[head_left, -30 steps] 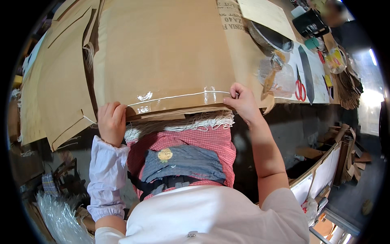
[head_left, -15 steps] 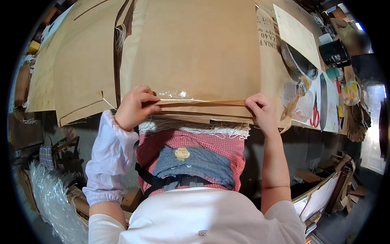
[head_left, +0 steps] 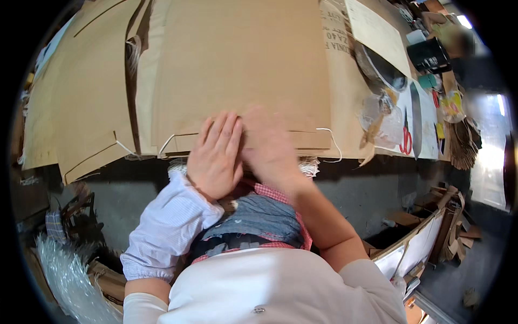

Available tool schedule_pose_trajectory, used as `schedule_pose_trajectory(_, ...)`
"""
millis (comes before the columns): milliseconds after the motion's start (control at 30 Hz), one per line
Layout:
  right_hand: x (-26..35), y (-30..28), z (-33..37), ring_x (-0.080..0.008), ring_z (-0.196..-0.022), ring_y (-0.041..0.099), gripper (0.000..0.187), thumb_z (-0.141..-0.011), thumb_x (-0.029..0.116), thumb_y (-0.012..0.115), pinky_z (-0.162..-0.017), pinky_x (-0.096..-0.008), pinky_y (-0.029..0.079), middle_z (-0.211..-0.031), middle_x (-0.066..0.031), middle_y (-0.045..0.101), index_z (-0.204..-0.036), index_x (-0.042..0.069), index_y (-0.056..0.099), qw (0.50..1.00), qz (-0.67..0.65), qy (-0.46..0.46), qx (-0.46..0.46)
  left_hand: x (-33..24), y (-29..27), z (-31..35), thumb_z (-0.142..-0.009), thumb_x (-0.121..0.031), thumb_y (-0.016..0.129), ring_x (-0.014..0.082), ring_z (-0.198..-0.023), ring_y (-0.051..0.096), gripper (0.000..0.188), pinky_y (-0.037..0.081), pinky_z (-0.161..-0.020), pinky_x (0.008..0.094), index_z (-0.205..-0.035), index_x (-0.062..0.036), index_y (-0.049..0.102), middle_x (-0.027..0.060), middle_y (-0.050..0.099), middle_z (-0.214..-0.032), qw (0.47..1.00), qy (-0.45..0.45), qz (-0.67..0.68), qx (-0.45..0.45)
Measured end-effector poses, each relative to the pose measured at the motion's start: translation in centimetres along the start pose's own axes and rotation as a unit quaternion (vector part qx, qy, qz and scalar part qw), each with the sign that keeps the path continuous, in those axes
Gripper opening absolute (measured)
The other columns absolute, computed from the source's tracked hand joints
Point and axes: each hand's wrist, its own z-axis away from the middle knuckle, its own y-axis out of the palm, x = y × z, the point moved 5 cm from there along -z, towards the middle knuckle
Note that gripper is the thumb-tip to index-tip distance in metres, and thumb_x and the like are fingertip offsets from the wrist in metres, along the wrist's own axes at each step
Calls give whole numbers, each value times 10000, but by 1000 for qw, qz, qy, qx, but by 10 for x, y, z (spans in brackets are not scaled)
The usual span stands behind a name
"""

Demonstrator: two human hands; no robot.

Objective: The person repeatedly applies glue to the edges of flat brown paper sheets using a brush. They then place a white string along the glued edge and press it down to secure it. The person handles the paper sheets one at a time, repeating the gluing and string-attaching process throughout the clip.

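A large brown kraft paper sheet [head_left: 243, 65] lies on a stack at the table's front edge. Its near edge is folded into a narrow flap [head_left: 313, 139], and a white string [head_left: 335, 143] sticks out at the right end, another [head_left: 166, 144] at the left. My left hand [head_left: 217, 154] lies flat on the flap near the middle, fingers stretched out. Beside it, my right hand [head_left: 270, 146] is flat on the flap, blurred by motion, with its finger detail lost. White strings [head_left: 308, 167] show under the stack's edge, partly hidden by my hands.
More brown sheets [head_left: 89, 97] lie to the left. On the right are a plastic bag [head_left: 383, 119], red-handled scissors [head_left: 406, 140], a long blade [head_left: 415, 113] and a black container [head_left: 429, 55]. Clear plastic strands [head_left: 70, 281] hang low left. A person [head_left: 453, 35] is at far right.
Both hands have let go of the flap's ends and come together at its middle. The raised flap is now folded down over the white glue line, which no longer shows.
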Motion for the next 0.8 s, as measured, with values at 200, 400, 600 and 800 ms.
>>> schedule_pose_trajectory(200, -81, -15, 49, -378, -1366, 207, 783, -860, 379, 582, -1106, -464, 192, -1484, -220, 198, -1411, -42, 219, 973, 114, 202, -19, 62, 3, 32, -780, -421, 654, 402, -1356, 214, 898, 181, -1116, 443, -1376, 101, 231, 274, 244, -1444, 978, -188, -49, 78)
schedule_pose_trajectory(400, -104, -43, 54, -418, -1235, 400, 522, -872, 232, 580, -1057, -403, 312, -1334, -241, 441, -1285, -58, 447, 942, 96, 314, -73, 88, -15, 40, -900, -139, 527, 413, -1294, 317, 507, 277, -1071, 424, -1318, 87, 348, 271, 352, -1383, 973, -204, 86, -63)
schedule_pose_trajectory(600, -92, -88, 61, -191, -1028, 595, 395, -836, -28, 508, -859, -283, 477, -1114, -132, 607, -1229, -37, 476, 651, -626, 372, -214, 132, -27, 59, -768, -135, 721, 191, -777, 559, 602, 465, -678, 298, -1249, 47, 408, 118, 555, -926, 861, -386, 278, -179)
schedule_pose_trajectory(800, -112, -37, 69, -98, -769, 517, 275, -918, 51, 437, -667, -253, 430, -842, -44, 554, -1173, -19, 513, 902, -294, 304, -92, 106, -66, 70, -873, -155, 587, 199, -536, 532, 191, 411, -500, 349, -734, -25, 594, 77, 540, -596, 918, -254, 252, -173)
